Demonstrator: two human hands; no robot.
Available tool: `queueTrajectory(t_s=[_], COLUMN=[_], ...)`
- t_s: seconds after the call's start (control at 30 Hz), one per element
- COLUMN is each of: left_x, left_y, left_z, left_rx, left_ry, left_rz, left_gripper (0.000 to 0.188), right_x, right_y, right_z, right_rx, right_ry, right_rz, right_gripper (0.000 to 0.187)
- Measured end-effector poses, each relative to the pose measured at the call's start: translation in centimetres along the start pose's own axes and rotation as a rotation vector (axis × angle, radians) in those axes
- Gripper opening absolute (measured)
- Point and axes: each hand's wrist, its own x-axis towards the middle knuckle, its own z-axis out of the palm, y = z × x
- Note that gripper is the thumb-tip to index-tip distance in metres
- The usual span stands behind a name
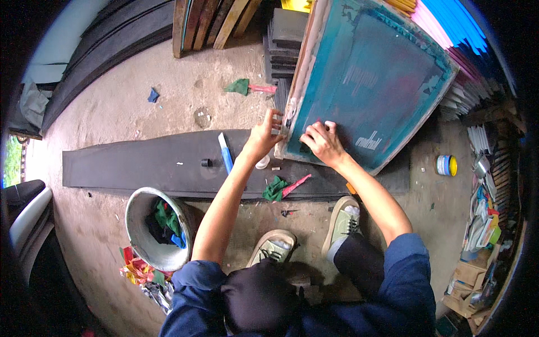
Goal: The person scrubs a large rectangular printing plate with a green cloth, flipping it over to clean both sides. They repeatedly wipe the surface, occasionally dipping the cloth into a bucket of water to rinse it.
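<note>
A screen printing frame [382, 90] with teal mesh and pale lettering leans tilted in front of me on the right. My left hand [260, 137] grips its left edge, fingers and thumb bent around the wood. Against the lower left of the mesh presses my right hand [324, 144], its fingers curled; whatever is under them is hidden. Below the hands a long black sheet [123, 168] lies on the floor. On it are a blue-handled tool with a pale blade [225, 151], a black cap [206, 163], a white round lid [262, 162] and a green and pink rag [274, 189].
A grey bucket [135, 222] with rags inside stands at lower left, beside coloured scraps [140, 268]. At right is a yellow and blue can [446, 165]. Dark stacked slabs [289, 28] sit behind the frame. Another green rag [238, 86] lies on the concrete floor.
</note>
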Motion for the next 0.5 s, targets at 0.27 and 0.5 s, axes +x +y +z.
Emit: queueTrajectory(t_s=[0.27,0.5], left_x=[-0.2,-0.2], left_y=[0.0,0.4], left_z=[0.3,-0.1], left_rx=[-0.010,0.010], left_ry=[-0.005,-0.009], left_rz=[-0.023,-0.025], left_gripper=[0.056,0.058], right_x=[0.2,2.2], right_y=[-0.6,0.7], right_z=[1.0,-1.2], right_rx=[0.009,-0.025], right_ry=[0.114,0.169], right_rz=[0.096,0.286], right_gripper=[0.006,0.008])
